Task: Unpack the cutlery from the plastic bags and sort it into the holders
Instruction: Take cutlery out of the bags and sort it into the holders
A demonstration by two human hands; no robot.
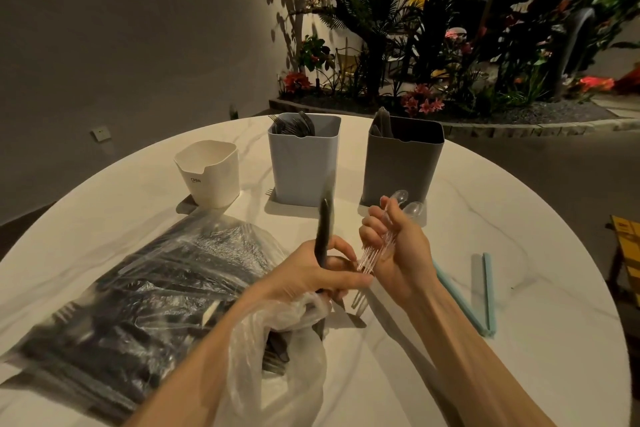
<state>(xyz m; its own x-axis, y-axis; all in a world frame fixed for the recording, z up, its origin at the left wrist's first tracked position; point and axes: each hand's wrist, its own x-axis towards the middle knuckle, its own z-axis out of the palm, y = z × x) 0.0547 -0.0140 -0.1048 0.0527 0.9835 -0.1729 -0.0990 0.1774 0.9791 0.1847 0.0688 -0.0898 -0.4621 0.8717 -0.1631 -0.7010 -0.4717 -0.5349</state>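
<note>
My left hand [311,274] grips a black plastic utensil [323,229] that points up and is blurred. A crumpled clear bag [277,357] with dark cutlery inside hangs around my left wrist. My right hand [394,250] holds a bunch of clear plastic spoons [384,239], bowls toward the grey holder [405,163]. The light blue holder [303,159] contains black forks. The white holder [209,173] stands at the left. A large clear bag of black cutlery [138,295] lies flat on the left of the table.
The round white marble table [485,218] carries two light blue straws or sticks [488,291] at the right. A clear fork [360,302] lies on the table under my hands. Plants and flowers fill a bed behind the table. A yellow object sits at the right edge.
</note>
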